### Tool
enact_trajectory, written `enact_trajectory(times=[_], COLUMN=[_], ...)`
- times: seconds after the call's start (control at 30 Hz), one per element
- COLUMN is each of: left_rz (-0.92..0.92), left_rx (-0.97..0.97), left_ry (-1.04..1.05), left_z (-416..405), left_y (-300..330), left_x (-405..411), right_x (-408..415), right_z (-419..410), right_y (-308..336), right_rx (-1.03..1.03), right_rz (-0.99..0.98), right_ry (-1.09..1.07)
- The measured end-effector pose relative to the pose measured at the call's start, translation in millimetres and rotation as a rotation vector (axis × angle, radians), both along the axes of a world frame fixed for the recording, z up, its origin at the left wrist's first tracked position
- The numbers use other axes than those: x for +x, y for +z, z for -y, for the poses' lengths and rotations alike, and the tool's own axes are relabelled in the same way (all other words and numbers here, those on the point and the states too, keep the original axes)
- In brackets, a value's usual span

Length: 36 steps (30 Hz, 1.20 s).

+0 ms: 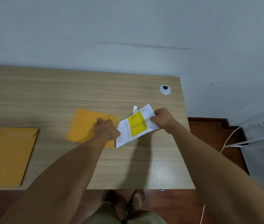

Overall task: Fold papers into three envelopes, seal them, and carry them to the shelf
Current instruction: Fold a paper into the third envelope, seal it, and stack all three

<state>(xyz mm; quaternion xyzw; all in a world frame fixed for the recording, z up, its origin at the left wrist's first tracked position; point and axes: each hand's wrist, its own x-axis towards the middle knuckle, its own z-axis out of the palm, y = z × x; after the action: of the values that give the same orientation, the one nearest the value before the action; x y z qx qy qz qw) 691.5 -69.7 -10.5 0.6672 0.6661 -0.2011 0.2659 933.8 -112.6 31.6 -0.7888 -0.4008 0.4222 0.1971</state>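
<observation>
Orange envelope (86, 125) lay on desk (128, 167), L hand (106, 128) gripping its edge; R hand (163, 118) pinched printed paper (134, 128). 2nd envelope (8, 156) far left.

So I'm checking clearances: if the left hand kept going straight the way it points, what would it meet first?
Probably nothing new: the left hand already rests on the orange envelope, pointing toward the wall. Beyond its far edge lies bare desk.

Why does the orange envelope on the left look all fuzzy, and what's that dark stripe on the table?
In the head view, the left envelope is smeared by motion blur near the wide lens's edge; the dark stripe is the right arm's shadow on the table, below the paper held by the right hand.
</observation>
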Motion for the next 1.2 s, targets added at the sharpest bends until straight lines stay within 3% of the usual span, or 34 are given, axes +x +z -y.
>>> enact_trajectory(times=[0.13,0.63,0.97,1.2], left_rz=[-0.003,0.182,0.415,0.410], left_rx=[0.018,0.060,0.213,0.351], left_ry=[-0.013,-0.063,-0.023,-0.103], left_z=[-2.7,-14.5,-15.4,-9.2], left_y=[1.7,8.0,19.4,18.0], left_x=[0.6,7.1,15.1,6.3], right_x=[1.3,-28.2,-56.1,-53.8], right_z=[0.0,-4.3,-12.2,-20.3], right_y=[4.6,-3.8,-4.7,4.2], right_rx=[0.049,0.146,0.144,0.137], right_rz=[-0.051,0.105,0.041,0.067], right_ry=[0.022,-0.094,-0.094,-0.022])
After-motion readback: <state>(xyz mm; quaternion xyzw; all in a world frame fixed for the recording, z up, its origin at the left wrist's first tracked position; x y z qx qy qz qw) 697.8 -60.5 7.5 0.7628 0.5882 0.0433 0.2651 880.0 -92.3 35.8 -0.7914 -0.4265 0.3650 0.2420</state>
